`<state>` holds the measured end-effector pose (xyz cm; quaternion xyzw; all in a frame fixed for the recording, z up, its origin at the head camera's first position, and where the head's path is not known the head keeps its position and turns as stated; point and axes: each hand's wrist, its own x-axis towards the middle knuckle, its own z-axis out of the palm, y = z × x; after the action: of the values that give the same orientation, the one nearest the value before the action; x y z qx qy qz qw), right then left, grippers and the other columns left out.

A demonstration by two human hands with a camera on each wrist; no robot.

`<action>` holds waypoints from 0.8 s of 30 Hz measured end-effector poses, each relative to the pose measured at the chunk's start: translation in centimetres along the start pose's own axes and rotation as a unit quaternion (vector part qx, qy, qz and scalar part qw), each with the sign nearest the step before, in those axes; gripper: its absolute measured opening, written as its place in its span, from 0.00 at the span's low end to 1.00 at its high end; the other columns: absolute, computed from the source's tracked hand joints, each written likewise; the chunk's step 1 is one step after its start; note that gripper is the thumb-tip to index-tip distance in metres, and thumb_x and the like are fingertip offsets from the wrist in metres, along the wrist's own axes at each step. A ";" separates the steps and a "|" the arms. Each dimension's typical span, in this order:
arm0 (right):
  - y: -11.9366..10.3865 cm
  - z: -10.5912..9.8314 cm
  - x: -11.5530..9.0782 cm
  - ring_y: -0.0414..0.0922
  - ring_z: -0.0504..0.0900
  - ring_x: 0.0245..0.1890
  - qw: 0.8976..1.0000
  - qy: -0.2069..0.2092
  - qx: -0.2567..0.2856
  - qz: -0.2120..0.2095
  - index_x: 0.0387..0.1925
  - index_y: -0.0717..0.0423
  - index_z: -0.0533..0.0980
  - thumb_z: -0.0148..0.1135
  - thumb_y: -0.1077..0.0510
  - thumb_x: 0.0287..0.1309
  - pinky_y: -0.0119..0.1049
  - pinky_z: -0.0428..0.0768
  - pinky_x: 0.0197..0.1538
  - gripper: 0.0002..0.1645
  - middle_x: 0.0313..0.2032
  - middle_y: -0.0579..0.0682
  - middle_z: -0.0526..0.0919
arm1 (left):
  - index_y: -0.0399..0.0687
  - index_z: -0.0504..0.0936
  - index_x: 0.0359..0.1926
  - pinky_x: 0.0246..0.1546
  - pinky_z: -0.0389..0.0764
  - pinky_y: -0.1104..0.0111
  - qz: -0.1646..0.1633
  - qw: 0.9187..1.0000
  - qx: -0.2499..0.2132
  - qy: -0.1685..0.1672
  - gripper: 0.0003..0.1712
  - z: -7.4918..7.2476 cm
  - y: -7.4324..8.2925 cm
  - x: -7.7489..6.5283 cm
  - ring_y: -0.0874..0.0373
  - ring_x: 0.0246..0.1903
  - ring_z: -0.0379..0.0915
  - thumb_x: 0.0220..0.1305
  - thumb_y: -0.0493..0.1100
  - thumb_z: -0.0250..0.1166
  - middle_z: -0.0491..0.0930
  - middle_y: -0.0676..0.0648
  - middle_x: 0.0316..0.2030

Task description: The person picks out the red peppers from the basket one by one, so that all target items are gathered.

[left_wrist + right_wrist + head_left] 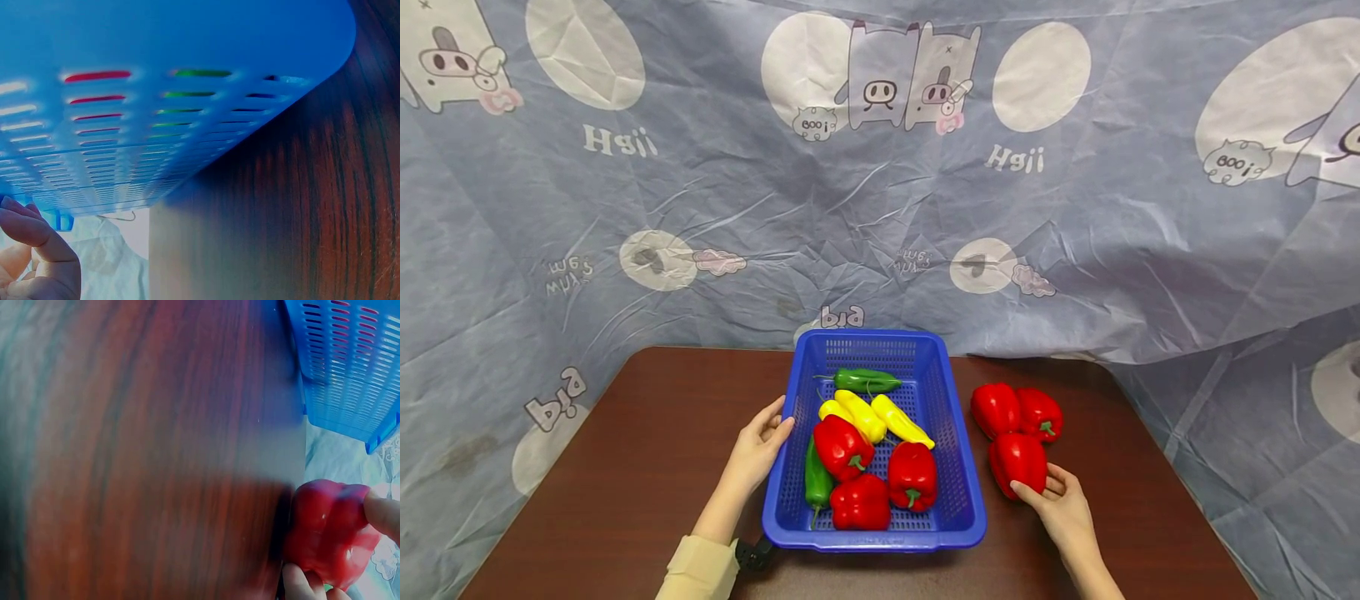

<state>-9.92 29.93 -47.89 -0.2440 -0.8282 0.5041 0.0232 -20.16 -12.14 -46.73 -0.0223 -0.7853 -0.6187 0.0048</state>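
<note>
My right hand (1063,504) holds a red bell pepper (1017,463) on the table, thumb on the near side and fingers around the right. In the right wrist view the same pepper (328,531) sits between thumb and fingertips. Two more red bell peppers (996,409) lie right behind it, against each other. With curled fingers my left hand (758,446) grips the left rim of a blue plastic basket (964,467). Inside are several red bell peppers (861,502), yellow peppers (902,422) and green peppers (867,381). The left wrist view shows the basket's slotted wall (187,37) close up.
The dark brown wooden table (647,467) bears the basket near its middle. A grey-blue printed cloth (865,217) hangs behind the table and down its sides. A black strap device (754,553) shows at the left wrist, below the cream sleeve (700,568).
</note>
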 end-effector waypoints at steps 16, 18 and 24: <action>0.0 0.9 0.1 0.62 0.73 0.59 1.000 0.004 0.005 -0.022 0.70 0.75 0.51 0.72 0.50 0.55 0.20 0.74 0.38 0.56 0.58 0.70 0.67 | 0.39 0.67 0.70 0.34 0.79 0.76 0.000 1.000 -0.010 0.001 0.31 0.0 -0.1 0.1 0.69 0.30 0.74 0.69 0.40 0.62 0.75 0.44 0.40; -0.1 0.8 0.1 0.63 0.72 0.60 1.000 0.001 0.009 -0.020 0.71 0.75 0.50 0.72 0.50 0.55 0.20 0.74 0.39 0.56 0.59 0.71 0.66 | 0.38 0.67 0.70 0.34 0.79 0.76 0.001 1.000 -0.010 0.002 0.31 0.0 -0.1 0.1 0.69 0.30 0.74 0.69 0.40 0.62 0.75 0.43 0.40; -0.9 0.0 0.0 0.63 0.67 0.64 1.000 0.007 0.002 -0.024 0.72 0.71 0.49 0.70 0.48 0.57 0.38 0.78 0.57 0.56 0.64 0.71 0.62 | 0.38 0.66 0.70 0.35 0.79 0.77 0.001 1.000 -0.006 0.001 0.31 0.0 -0.2 0.0 0.69 0.31 0.74 0.69 0.40 0.62 0.75 0.42 0.41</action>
<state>-10.30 29.58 -47.16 -0.2280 -0.8326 0.5030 0.0416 -20.21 -12.17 -46.93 -0.0226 -0.7814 -0.6237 0.0061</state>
